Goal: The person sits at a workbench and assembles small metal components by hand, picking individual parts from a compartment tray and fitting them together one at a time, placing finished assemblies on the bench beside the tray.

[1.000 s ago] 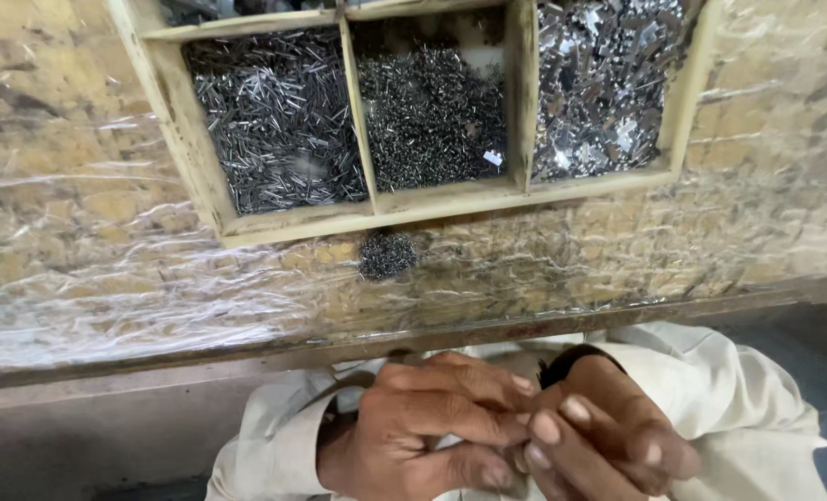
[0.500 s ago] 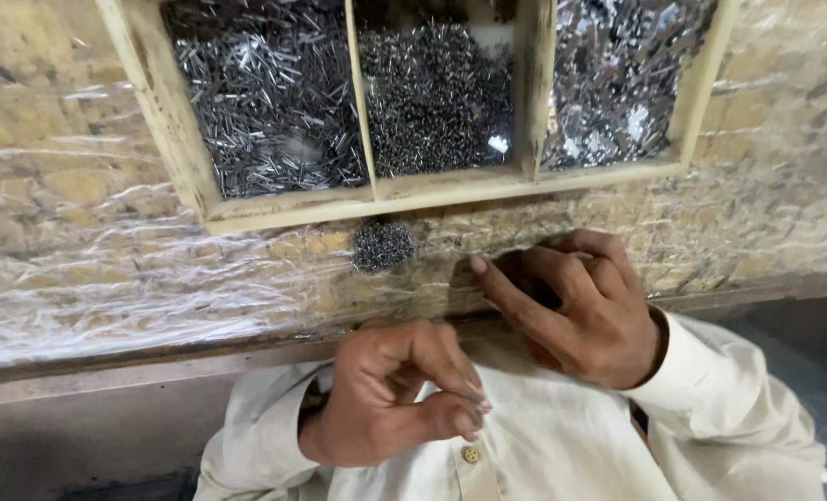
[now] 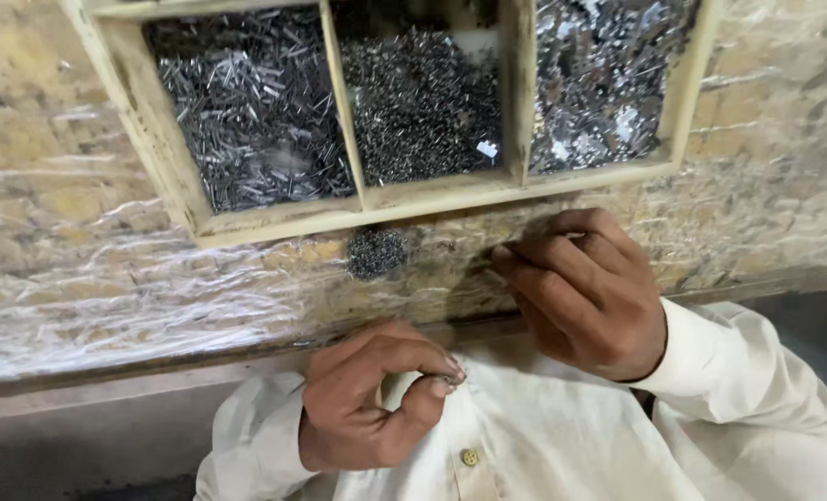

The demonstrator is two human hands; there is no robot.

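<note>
L hand (image 3: pixel 367 394) pinches tiny metal bit below pin pile (image 3: pixel 375 252); R hand (image 3: pixel 585 292) beside pile, fingers loosely curled, empty. Risk: loose pinch drops bit.

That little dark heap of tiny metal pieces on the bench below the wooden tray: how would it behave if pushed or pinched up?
The small heap looks loose, so a push would probably scatter it. Pieces seem thin and tiny, likely light and fiddly to pinch singly off the plastic-covered bench.

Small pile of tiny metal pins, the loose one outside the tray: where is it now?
Head view, centre-left: the small pile of pins lies on the plastic-covered bench, just below the wooden tray, left of the right hand and above the left hand.
</note>
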